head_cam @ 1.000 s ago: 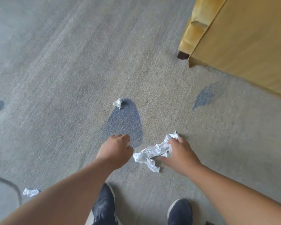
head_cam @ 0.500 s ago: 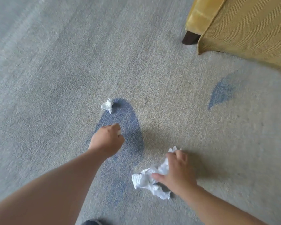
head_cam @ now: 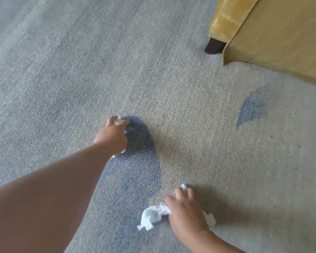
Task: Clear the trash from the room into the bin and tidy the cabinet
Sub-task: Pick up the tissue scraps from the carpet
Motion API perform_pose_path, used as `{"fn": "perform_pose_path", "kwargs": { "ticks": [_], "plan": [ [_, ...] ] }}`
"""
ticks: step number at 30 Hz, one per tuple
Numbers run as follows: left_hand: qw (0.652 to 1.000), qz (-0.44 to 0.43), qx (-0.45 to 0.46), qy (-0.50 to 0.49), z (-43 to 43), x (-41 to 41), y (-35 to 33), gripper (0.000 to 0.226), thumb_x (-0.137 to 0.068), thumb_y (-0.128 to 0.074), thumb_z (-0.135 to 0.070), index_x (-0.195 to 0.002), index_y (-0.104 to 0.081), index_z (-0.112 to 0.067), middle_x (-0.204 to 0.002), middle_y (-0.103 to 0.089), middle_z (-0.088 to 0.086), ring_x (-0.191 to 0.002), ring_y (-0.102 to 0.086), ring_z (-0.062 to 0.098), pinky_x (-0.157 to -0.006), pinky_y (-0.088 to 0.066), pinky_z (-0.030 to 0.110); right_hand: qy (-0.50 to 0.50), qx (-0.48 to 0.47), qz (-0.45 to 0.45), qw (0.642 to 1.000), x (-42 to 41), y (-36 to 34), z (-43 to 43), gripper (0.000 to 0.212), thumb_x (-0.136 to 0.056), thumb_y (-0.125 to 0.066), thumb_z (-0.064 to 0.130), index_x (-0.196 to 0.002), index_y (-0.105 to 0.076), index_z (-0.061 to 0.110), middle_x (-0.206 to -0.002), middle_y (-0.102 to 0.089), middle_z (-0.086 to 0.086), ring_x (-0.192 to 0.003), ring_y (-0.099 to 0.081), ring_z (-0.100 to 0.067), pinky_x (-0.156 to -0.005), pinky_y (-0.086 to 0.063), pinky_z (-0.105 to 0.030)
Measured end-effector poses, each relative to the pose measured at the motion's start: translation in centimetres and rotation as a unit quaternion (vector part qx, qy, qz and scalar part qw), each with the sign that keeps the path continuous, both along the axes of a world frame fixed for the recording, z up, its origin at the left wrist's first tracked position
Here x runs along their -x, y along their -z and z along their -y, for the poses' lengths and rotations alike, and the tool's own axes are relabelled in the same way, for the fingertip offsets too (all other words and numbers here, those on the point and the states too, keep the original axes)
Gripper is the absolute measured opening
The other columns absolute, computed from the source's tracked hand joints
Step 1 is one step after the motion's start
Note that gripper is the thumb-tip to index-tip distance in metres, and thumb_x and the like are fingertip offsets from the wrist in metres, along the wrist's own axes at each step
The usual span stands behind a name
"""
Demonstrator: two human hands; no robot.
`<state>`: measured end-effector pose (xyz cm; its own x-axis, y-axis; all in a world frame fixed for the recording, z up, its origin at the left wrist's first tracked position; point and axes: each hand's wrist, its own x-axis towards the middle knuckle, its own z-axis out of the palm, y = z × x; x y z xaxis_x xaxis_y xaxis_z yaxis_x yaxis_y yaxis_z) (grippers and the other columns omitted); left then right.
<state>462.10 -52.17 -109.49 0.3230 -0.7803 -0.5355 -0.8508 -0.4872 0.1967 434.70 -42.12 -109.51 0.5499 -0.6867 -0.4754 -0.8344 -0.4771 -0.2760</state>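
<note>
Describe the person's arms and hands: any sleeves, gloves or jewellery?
Both arms are bare: the left forearm and right forearm show no sleeves up to the picture's edge. The left hand and right hand wear no gloves; no watch, bracelet or ring can be made out, though the fingers are slightly blurred.

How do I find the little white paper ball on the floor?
Start at the yellow chair, then look down the grey carpet to its biggest blue patch. At that patch's far tip, the left hand pinches the little white paper ball. It is much smaller than the long crumpled paper in the right hand.
</note>
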Motion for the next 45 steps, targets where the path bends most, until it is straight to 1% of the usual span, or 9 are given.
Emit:
{"fn": "perform_pose_path", "kwargs": {
  "ticks": [4,8,15,19,29,33,37,41,45],
  "plan": [
    [0.998,-0.009,0.05,-0.024,-0.2,0.2,-0.1,0.037,-0.091,-0.051,-0.006,-0.126,-0.056,-0.017,-0.13,-0.045,0.009,-0.087,-0.061,0.019,-0.073,-0.059,0.031,0.051,-0.006,0.011,0.999,0.3,-0.1,2.4,0.028,-0.072,-0.062,0.0,-0.089,-0.055,0.022,-0.086,-0.047,0.002,-0.079,-0.045,-0.018,-0.051,-0.02,-0.019],
    [0.998,-0.015,0.063,-0.003,-1.9,-0.2,-1.5,0.014,-0.092,-0.054,-0.018,-0.103,-0.061,-0.015,-0.105,-0.053,0.006,-0.077,-0.057,0.018,-0.069,-0.054,0.03,0.079,-0.058,0.046,0.994,0.3,-1.5,5.2,0.032,-0.086,-0.057,0.007,-0.109,-0.057,0.028,-0.105,-0.048,0.006,-0.089,-0.045,-0.012,-0.061,-0.03,-0.015],
    [0.998,0.004,0.031,-0.049,-5.6,-2.9,-5.4,0.019,-0.086,-0.058,-0.026,-0.071,-0.047,-0.023,-0.087,-0.049,0.001,-0.073,-0.055,0.022,-0.06,-0.037,0.027,0.111,-0.078,0.055,0.989,-3.3,-4.1,9.1,0.027,-0.076,-0.048,-0.002,-0.081,-0.059,0.022,-0.093,-0.052,0.0,-0.077,-0.052,-0.021,-0.06,-0.039,-0.031],
    [0.997,0.01,0.04,-0.068,-7.9,-4.1,-6.7,0.013,-0.091,-0.053,-0.025,-0.08,-0.051,-0.019,-0.085,-0.048,-0.002,-0.062,-0.05,0.008,-0.047,-0.032,0.021,0.001,-0.081,-0.013,0.997,-0.9,-5.6,8.3,0.031,-0.085,-0.05,0.004,-0.101,-0.061,0.027,-0.098,-0.049,0.005,-0.08,-0.049,-0.014,-0.054,-0.03,-0.02],
    [0.996,0.03,0.026,-0.077,-11.7,-4.1,-5.8,0.012,-0.092,-0.051,-0.026,-0.085,-0.056,-0.017,-0.089,-0.051,0.005,-0.064,-0.051,0.015,-0.047,-0.034,0.024,-0.247,-0.125,-0.092,0.957,7.4,-2.2,1.8,0.064,-0.072,-0.066,0.031,-0.128,-0.036,0.04,-0.112,-0.04,0.002,-0.102,-0.041,-0.023,-0.078,-0.047,-0.037],
    [0.997,0.034,0.029,-0.056,-11.6,-3.5,-5.1,0.014,-0.092,-0.051,-0.026,-0.086,-0.057,-0.016,-0.089,-0.053,0.005,-0.066,-0.054,0.017,-0.047,-0.036,0.024,-0.289,-0.05,-0.109,0.95,7.9,-1.5,0.5,0.076,-0.04,-0.086,0.025,-0.107,-0.051,0.036,-0.099,-0.051,0.001,-0.082,-0.052,-0.021,-0.054,-0.053,-0.033],
    [0.997,0.027,0.044,-0.052,-11.3,-3.3,-5.3,0.014,-0.092,-0.051,-0.027,-0.085,-0.058,-0.016,-0.087,-0.052,0.001,-0.063,-0.052,0.011,-0.046,-0.037,0.023,-0.304,-0.005,-0.145,0.942,7.2,-2.0,0.1,0.057,-0.022,-0.086,0.006,-0.069,-0.057,0.022,-0.078,-0.055,0.0,-0.068,-0.059,-0.023,-0.035,-0.033,-0.026],
    [0.996,0.039,0.041,-0.072,-12.4,-5.0,-7.0,0.012,-0.089,-0.052,-0.025,-0.081,-0.055,-0.017,-0.089,-0.051,0.003,-0.069,-0.053,0.02,-0.054,-0.036,0.027,-0.271,-0.062,-0.129,0.952,4.3,-3.5,0.6,0.026,-0.078,-0.063,0.001,-0.097,-0.054,0.016,-0.105,-0.05,-0.004,-0.099,-0.049,-0.029,-0.056,-0.034,-0.037],
    [0.99,0.042,0.035,-0.129,-15.7,-7.2,-11.4,0.009,-0.085,-0.053,-0.025,-0.077,-0.051,-0.02,-0.088,-0.048,0.003,-0.075,-0.048,0.024,-0.062,-0.034,0.029,-0.237,-0.114,-0.063,0.963,-3.1,-7.7,0.6,0.03,-0.082,-0.063,0.02,-0.11,-0.05,0.019,-0.113,-0.051,-0.001,-0.107,-0.049,-0.025,-0.07,-0.032,-0.033]
  ]
}}
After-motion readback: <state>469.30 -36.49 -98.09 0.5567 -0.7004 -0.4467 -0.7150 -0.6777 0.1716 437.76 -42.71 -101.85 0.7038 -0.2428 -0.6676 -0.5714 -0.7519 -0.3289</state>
